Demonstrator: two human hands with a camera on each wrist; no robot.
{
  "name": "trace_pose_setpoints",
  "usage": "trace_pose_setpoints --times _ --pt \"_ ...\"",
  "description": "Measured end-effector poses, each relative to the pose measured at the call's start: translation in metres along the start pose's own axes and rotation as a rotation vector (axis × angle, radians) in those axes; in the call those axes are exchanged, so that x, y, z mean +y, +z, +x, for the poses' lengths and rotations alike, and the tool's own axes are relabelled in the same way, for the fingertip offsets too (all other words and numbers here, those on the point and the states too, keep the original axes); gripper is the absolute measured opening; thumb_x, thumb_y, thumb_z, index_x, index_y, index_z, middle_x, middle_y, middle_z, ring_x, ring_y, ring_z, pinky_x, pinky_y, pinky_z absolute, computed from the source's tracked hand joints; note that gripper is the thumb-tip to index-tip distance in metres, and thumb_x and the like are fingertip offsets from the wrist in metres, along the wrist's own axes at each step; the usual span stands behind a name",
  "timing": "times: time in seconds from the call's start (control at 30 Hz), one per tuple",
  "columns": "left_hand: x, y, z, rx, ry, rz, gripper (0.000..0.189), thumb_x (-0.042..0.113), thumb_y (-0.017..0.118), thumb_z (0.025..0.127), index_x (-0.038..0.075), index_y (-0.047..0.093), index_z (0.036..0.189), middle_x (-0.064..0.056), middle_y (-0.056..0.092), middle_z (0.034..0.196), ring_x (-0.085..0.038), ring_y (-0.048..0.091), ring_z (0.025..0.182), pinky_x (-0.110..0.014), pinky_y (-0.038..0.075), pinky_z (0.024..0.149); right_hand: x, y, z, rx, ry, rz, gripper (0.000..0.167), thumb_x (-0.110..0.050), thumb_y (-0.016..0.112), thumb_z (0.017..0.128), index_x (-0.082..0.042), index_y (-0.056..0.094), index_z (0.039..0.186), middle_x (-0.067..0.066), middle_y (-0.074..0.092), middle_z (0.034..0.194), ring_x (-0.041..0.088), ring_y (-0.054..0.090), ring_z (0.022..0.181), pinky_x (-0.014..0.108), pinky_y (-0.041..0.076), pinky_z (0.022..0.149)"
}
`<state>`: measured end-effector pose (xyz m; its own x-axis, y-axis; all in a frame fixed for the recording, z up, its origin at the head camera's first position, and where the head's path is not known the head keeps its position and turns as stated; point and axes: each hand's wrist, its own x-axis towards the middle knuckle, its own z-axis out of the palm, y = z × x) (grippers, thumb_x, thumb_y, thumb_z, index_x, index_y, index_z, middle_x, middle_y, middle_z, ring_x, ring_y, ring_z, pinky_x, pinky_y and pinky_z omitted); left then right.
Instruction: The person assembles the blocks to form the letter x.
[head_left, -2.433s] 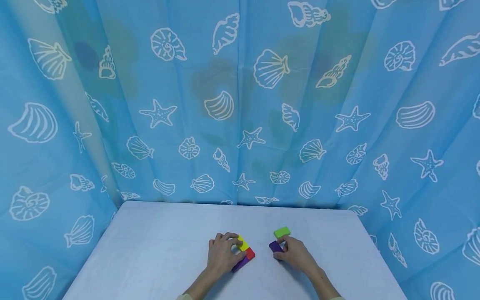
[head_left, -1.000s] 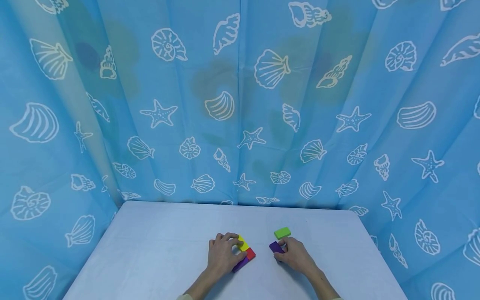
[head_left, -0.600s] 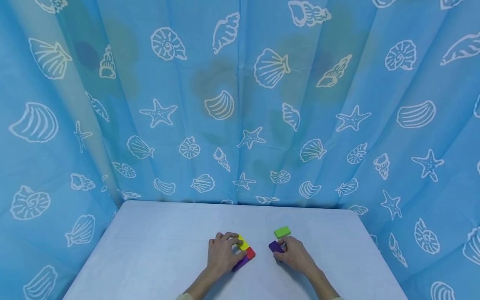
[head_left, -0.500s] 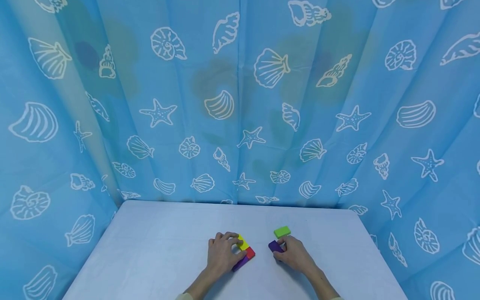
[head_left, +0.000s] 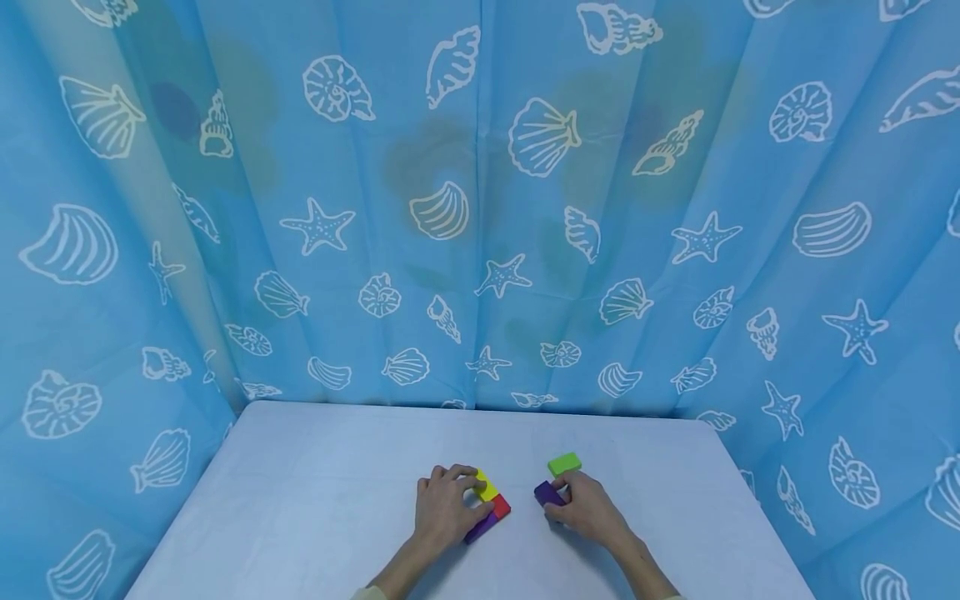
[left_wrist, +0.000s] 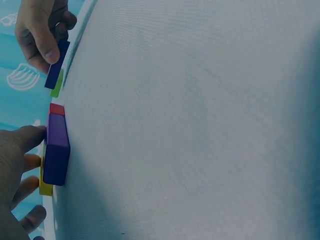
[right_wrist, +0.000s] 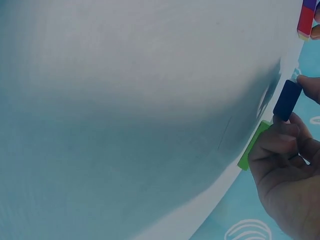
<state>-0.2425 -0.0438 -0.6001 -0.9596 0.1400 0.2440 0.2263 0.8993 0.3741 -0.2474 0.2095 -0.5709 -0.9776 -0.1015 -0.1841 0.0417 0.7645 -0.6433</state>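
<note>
In the head view, my left hand (head_left: 442,510) rests on joined blocks, its thumb at the purple block (head_left: 480,530) and its index finger at the yellow block (head_left: 486,487). A small red block (head_left: 502,507) sits at their corner. The left wrist view shows the purple block (left_wrist: 57,150) close up, thumb tip against its upper edge. My right hand (head_left: 592,507) pinches a dark purple block (head_left: 550,493) between thumb and fingers; this block (right_wrist: 287,100) looks navy in the right wrist view. It is held tilted, and whether it touches the table is unclear.
A light green block (head_left: 564,464) lies just beyond my right fingers. The white table (head_left: 337,467) ends at a blue curtain (head_left: 390,250) with shell prints, which hangs behind and on both sides.
My right hand has shifted slightly left with the dark purple block. My left hand, the joined blocks and the green block have stayed put.
</note>
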Motion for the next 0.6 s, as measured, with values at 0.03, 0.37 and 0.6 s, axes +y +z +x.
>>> trace_pose_setpoints --times 0.03,0.37,0.6 --pt "0.0 0.0003 0.0001 0.0 -0.001 0.0 0.037 0.057 0.079 0.077 0.029 0.079 0.101 0.008 0.069 0.12 -0.022 0.056 0.105 -0.044 0.042 0.083 -0.0003 -0.0003 -0.0001 -0.003 -0.001 -0.003 0.04 -0.022 0.08 0.084 -0.005 0.063 0.115 0.003 0.061 0.089 0.017 0.058 0.08 0.033 0.05 0.068" --pt "0.0001 0.0001 0.0 0.013 0.002 -0.014 0.035 0.055 0.08 0.077 0.029 0.079 0.1 0.007 0.069 0.12 -0.022 0.056 0.106 -0.045 0.042 0.083 -0.0056 0.0006 -0.0038 -0.016 0.009 -0.039 0.04 -0.026 0.082 0.082 -0.008 0.064 0.114 0.0 0.061 0.086 0.016 0.057 0.078 0.034 0.049 0.07" --pt "0.0004 -0.0004 -0.0005 0.008 0.003 -0.008 0.035 0.056 0.079 0.077 0.029 0.079 0.1 0.008 0.068 0.12 -0.021 0.056 0.105 -0.046 0.042 0.083 -0.0091 0.0049 -0.0039 -0.027 0.021 -0.041 0.038 -0.027 0.082 0.083 -0.011 0.064 0.112 0.0 0.06 0.083 0.016 0.056 0.076 0.032 0.047 0.068"
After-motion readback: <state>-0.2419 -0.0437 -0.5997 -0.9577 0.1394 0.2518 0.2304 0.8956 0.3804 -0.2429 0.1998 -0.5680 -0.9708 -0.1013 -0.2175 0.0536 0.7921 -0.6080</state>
